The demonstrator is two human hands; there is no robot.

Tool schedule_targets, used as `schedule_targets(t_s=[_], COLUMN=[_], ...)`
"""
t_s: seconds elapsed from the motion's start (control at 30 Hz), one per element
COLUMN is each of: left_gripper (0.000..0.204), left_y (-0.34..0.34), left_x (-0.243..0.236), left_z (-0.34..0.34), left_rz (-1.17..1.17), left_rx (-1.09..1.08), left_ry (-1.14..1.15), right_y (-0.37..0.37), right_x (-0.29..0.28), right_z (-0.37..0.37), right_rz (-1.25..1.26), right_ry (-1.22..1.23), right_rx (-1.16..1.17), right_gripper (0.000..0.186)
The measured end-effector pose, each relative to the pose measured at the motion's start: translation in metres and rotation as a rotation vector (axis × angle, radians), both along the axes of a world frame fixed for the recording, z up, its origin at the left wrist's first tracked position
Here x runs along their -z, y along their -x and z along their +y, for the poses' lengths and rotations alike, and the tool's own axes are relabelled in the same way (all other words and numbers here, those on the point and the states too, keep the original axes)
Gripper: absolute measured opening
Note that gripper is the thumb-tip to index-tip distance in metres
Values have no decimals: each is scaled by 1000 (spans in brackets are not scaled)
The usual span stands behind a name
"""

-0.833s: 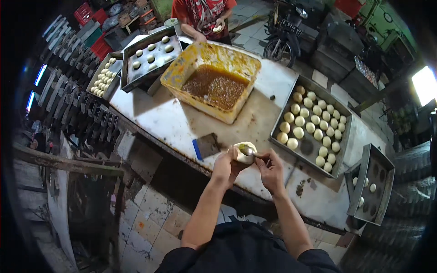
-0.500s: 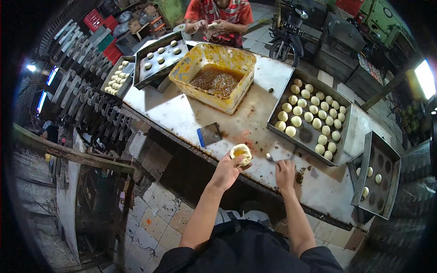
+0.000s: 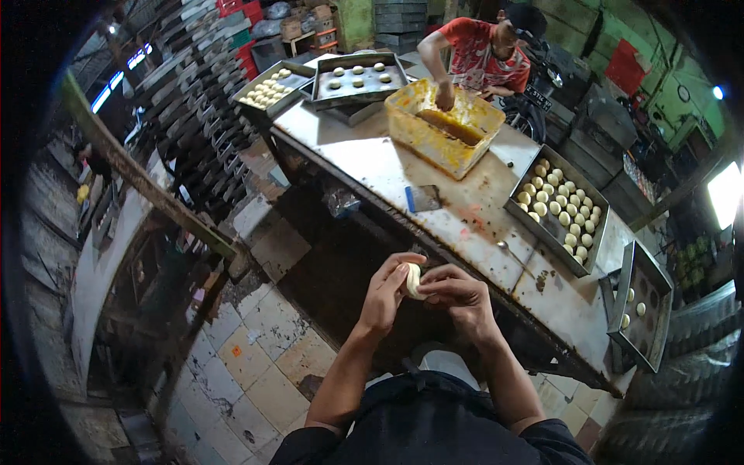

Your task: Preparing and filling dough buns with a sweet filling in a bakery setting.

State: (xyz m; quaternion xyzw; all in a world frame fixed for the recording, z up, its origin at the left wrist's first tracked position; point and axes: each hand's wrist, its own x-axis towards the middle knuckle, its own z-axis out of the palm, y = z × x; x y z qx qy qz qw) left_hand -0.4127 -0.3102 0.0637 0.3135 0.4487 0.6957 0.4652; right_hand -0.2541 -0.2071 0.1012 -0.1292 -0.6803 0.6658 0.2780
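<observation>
Between my two hands, just off the near table edge, is a piece of pale dough (image 3: 414,280), folded over and pinched. My left hand (image 3: 385,293) cups it from the left with the thumb along its side. The fingers of my right hand (image 3: 459,297) press on its right edge. The filling inside is hidden by the fold. A spoon (image 3: 504,245) lies on the table, apart from my hands. Farther back, a scraper with a blue handle (image 3: 411,198) lies flat on the worktop. The large yellow tub (image 3: 418,144) beyond it holds brown filling.
Opposite me, a person in a red shirt (image 3: 487,58) reaches into the tub. A tray of dough balls (image 3: 575,267) stands on the right, with a smaller tray (image 3: 653,341) beyond the table's right end. Two more trays (image 3: 358,99) (image 3: 267,108) sit at the far left.
My right hand has left the spoon on the table and joined my left at the dough, which has gone from an open cup to folded. The person opposite now reaches into the tub.
</observation>
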Motion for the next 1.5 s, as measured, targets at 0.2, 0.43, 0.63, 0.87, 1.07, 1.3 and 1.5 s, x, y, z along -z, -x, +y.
schedule_targets(t_s=[0.2,0.43,0.63,0.87,1.07,1.3,1.5], left_gripper=[29,23,35,37,41,34,15], left_y=[-23,-44,-161,-327,-446,-507,-541], left_x=[8,8,-3,22,5,-27,-26], left_z=[-80,-119,-102,-43,-19,53,143], left_rz=[-113,12,182,179,571,316,1142], left_rx=[-101,-200,48,283,649,983,705], left_ry=[-65,40,-48,35,180,203,-551], right_y=[10,-20,-140,-331,-462,-526,-509], right_x=[19,3,-1,24,54,74,68], right_z=[-71,-132,-121,-122,-120,-80,-28], right_rz=[-137,-162,-183,-54,-149,259,386], right_ry=[342,108,110,-148,117,181,655], right_rx=[122,250,418,677,834,866,1032], right_gripper=[26,11,22,11,13,11,52])
